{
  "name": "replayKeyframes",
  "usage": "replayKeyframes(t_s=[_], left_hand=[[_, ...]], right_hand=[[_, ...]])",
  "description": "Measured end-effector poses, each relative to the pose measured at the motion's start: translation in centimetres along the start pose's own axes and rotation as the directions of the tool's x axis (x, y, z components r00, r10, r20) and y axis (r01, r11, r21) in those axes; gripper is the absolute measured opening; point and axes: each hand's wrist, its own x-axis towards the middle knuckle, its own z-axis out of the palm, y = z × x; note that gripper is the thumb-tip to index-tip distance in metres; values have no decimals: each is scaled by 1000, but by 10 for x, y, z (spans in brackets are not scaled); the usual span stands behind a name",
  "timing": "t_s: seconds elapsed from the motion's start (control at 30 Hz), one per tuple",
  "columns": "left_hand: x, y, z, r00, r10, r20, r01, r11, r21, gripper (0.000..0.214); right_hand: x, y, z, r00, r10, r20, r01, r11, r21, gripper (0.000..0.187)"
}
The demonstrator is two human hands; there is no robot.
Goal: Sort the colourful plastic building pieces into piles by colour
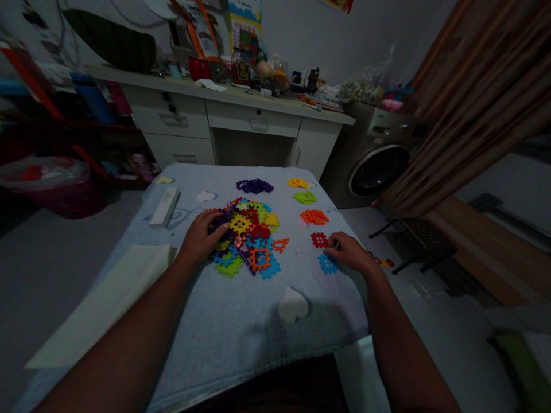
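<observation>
A mixed heap of plastic interlocking building pieces [259,258] in several colours lies mid-table. My left hand [201,238] rests at the heap's left edge, thumb and fingers closed around a dark purple piece [219,221]. A yellow square piece [240,224] lies by its thumb. Over at the table's right side, my right hand [349,251] has its fingers curled together; what they hold, if anything, is hidden. Its fingertips are beside a red square piece [319,240] and a blue piece [327,264]. Orange pieces [314,217], green pieces [305,197] and yellow pieces [298,182] form separate piles beyond.
Purple pieces [255,186] are grouped at the back of the cloth-covered table [258,332]. A white box [165,207] and a pale folded sheet [116,298] lie on the left. Behind stand a cluttered desk [172,86] and a washing machine [370,155]; a stool [415,238] is right.
</observation>
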Motion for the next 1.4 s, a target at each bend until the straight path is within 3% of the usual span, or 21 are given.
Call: replayKeyframes(t_s=[0.2, 0.47, 0.6, 0.73, 0.93, 1.07, 1.2, 1.4], left_hand=[[1, -3, 1, 1000, 1, -1, -1, 1000, -11, 50], [1, -6, 2, 1000, 9, -5, -9, 1000, -10, 49], [1, -8, 3, 1000, 7, 1, -7, 1000, 1, 48], [1, -7, 2, 1000, 6, 4, -6, 1000, 3, 48], [0, -6, 1, 1000, -5, 7, 6, 1000, -7, 49], [0, -6, 2, 1000, -5, 3, 5, 1000, -7, 51], [0, -5, 2, 1000, -7, -1, 7, 1000, -9, 51], [0, -2, 0, 1000, -10, -5, 10, 1000, -7, 50]], right_hand=[[15, -18, 16, 983, 138, -119, -157, 972, -172, 41], [27, -17, 27, 962, 204, -184, -237, 954, -183, 35], [18, -17, 19, 966, 177, -187, -205, 967, -148, 35], [-6, -22, 10, 988, 120, -101, -133, 981, -140, 34], [-35, -23, 19, 998, 66, -19, -67, 990, -128, 36], [-35, -18, 23, 998, 49, -44, -54, 992, -118, 33], [-30, -20, 14, 999, 30, -21, -32, 991, -129, 36], [0, -70, -2, 987, -160, -6, 158, 982, -106, 35]])
